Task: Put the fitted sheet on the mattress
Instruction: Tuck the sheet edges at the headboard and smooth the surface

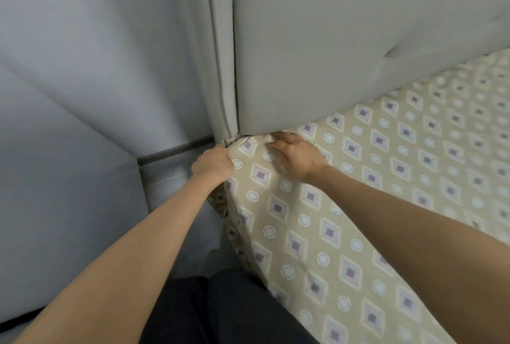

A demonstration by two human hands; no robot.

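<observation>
Where the grey padded headboard (331, 40) meets the far left corner, the fitted sheet (358, 205) is seen drawn over the top of the mattress, which is hidden beneath it. The sheet is beige, printed with purple-centred diamonds and pale rings, and it is spread from the near edge up to the headboard's lower edge and out of frame to the right.

The corner is gripped by the left hand (212, 163). Its back is turned to the camera and its fingers are curled over the sheet's corner edge, their tips hidden behind the cloth. Just to the right, the right hand (298, 154) is laid on top of the sheet, with its fingers stretched out and slightly spread toward the gap under the headboard. Nothing is clasped by it, and a small pale fold of cloth is touched by its fingertips.

Along the left side, below the sheet's hem, a darker patterned strip (230, 229) is shown, though whether it is the mattress cannot be told. A pale wall (82, 40) is seen at the left, a grey floor (165, 178) beneath it, and dark trousers (220, 313) at the near edge.
</observation>
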